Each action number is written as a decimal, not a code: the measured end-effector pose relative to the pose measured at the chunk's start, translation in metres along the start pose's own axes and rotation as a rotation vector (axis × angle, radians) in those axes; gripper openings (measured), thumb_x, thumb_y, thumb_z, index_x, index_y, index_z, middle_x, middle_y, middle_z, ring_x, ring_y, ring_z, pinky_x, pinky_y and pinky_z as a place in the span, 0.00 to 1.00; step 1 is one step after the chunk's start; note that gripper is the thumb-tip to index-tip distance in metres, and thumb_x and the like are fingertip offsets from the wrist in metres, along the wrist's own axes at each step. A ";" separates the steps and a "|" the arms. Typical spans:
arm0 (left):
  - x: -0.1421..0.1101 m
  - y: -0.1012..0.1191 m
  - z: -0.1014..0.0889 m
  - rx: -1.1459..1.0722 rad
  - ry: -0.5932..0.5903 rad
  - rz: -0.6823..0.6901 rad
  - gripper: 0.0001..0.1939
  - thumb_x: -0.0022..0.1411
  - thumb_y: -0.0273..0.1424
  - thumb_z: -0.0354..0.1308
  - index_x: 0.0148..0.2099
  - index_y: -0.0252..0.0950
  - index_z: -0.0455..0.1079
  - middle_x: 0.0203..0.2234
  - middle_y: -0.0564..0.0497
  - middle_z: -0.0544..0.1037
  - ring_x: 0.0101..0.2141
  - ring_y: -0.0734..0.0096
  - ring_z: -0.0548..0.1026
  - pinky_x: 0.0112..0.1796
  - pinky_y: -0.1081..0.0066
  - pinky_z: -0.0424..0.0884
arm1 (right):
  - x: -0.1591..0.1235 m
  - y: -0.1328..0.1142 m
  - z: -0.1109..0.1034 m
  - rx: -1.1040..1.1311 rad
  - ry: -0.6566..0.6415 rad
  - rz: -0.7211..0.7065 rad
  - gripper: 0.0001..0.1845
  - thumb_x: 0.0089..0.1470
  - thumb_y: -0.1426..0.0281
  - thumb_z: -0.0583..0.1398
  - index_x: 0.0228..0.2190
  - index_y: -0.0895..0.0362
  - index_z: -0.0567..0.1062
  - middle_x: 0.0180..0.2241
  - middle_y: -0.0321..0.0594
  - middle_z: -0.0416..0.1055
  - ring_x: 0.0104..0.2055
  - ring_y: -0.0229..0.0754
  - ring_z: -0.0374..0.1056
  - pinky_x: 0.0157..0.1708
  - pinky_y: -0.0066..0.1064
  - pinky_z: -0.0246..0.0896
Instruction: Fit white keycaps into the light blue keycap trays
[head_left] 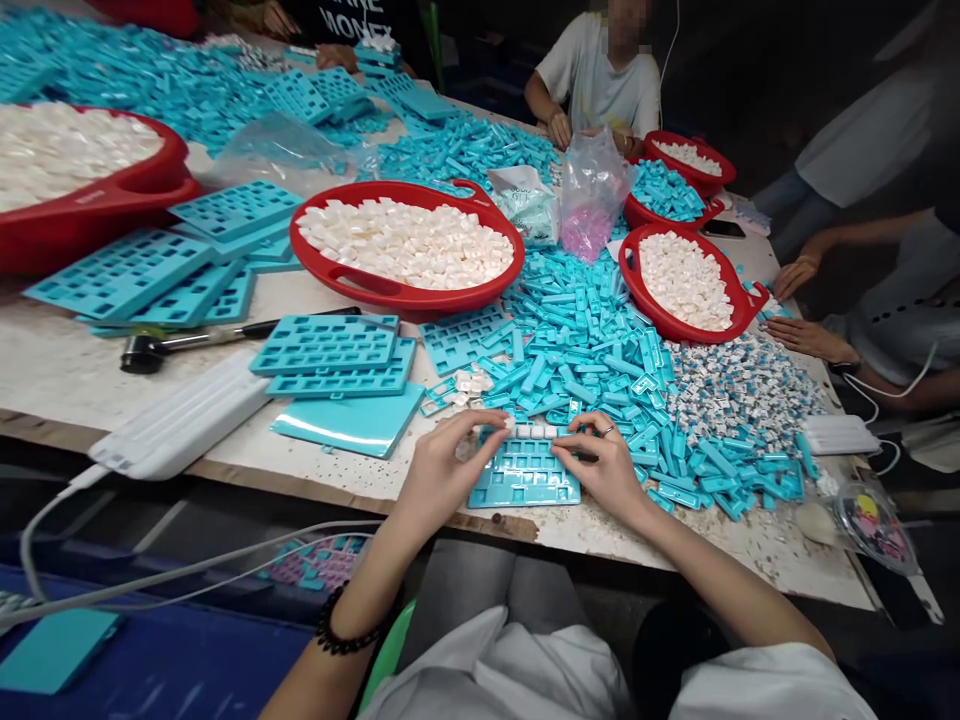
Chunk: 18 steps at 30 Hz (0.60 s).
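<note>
Fingers point(501, 423) partly hide the row of white pieces point(535, 431).

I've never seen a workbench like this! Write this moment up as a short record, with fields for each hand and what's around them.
Left hand: fingertips at a row of small white pieces
Right hand: fingertips at the same row
Under the hands: teal tray
Beside it: heap of loose teal strips
Further off: red tub of white pieces; black-headed mallet
Nearby: seated person across the table
</note>
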<state>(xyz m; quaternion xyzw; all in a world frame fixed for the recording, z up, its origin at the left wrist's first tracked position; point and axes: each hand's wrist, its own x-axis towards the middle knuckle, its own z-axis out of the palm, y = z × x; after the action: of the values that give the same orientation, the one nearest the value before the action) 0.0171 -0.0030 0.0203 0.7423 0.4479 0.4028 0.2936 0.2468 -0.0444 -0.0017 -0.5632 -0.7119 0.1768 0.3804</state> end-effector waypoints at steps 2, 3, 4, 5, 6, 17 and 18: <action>-0.002 0.008 0.007 -0.041 -0.035 -0.019 0.07 0.67 0.36 0.57 0.42 0.39 0.73 0.41 0.48 0.82 0.45 0.61 0.79 0.45 0.64 0.75 | 0.001 0.000 -0.001 -0.007 -0.002 0.005 0.06 0.59 0.67 0.64 0.33 0.50 0.83 0.38 0.41 0.72 0.39 0.44 0.68 0.42 0.39 0.65; -0.003 0.011 0.010 -0.055 -0.051 -0.022 0.07 0.67 0.36 0.57 0.42 0.39 0.73 0.41 0.48 0.82 0.44 0.61 0.79 0.45 0.64 0.75 | 0.001 0.000 -0.001 -0.012 -0.008 0.000 0.05 0.58 0.68 0.65 0.33 0.50 0.83 0.38 0.41 0.72 0.39 0.44 0.69 0.43 0.39 0.65; -0.004 0.013 0.013 -0.067 -0.064 -0.022 0.07 0.67 0.35 0.57 0.42 0.39 0.73 0.41 0.48 0.82 0.43 0.62 0.79 0.44 0.65 0.75 | 0.002 0.000 -0.002 -0.019 -0.014 -0.008 0.04 0.58 0.68 0.65 0.34 0.50 0.83 0.37 0.41 0.72 0.40 0.45 0.69 0.44 0.39 0.64; -0.004 0.014 0.015 -0.078 -0.074 -0.021 0.07 0.67 0.35 0.57 0.42 0.39 0.73 0.41 0.48 0.82 0.43 0.63 0.79 0.44 0.66 0.75 | 0.002 0.001 -0.003 -0.026 -0.023 -0.018 0.04 0.57 0.68 0.65 0.34 0.51 0.83 0.36 0.40 0.73 0.40 0.45 0.70 0.45 0.40 0.64; -0.005 0.015 0.016 -0.088 -0.078 -0.020 0.07 0.68 0.35 0.56 0.42 0.38 0.73 0.41 0.48 0.81 0.43 0.63 0.79 0.44 0.66 0.75 | 0.003 0.001 -0.004 -0.032 -0.037 -0.025 0.04 0.57 0.68 0.66 0.35 0.51 0.83 0.36 0.40 0.73 0.41 0.45 0.70 0.46 0.41 0.63; -0.012 0.013 0.020 -0.144 -0.087 -0.075 0.08 0.67 0.36 0.57 0.42 0.38 0.73 0.41 0.48 0.81 0.42 0.63 0.79 0.44 0.65 0.76 | 0.002 0.000 -0.005 -0.029 -0.074 -0.014 0.06 0.60 0.68 0.63 0.37 0.51 0.81 0.37 0.41 0.74 0.43 0.46 0.71 0.47 0.41 0.60; -0.012 0.014 0.020 -0.156 -0.084 -0.078 0.07 0.67 0.36 0.57 0.42 0.38 0.73 0.40 0.48 0.81 0.42 0.64 0.79 0.44 0.65 0.76 | 0.002 0.001 -0.005 -0.023 -0.076 -0.014 0.06 0.60 0.68 0.63 0.37 0.51 0.82 0.37 0.41 0.75 0.43 0.46 0.71 0.47 0.41 0.60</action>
<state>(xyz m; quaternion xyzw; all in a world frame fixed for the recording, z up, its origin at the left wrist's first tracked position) 0.0371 -0.0215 0.0168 0.7153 0.4312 0.3933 0.3845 0.2505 -0.0429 0.0017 -0.5555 -0.7318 0.1872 0.3478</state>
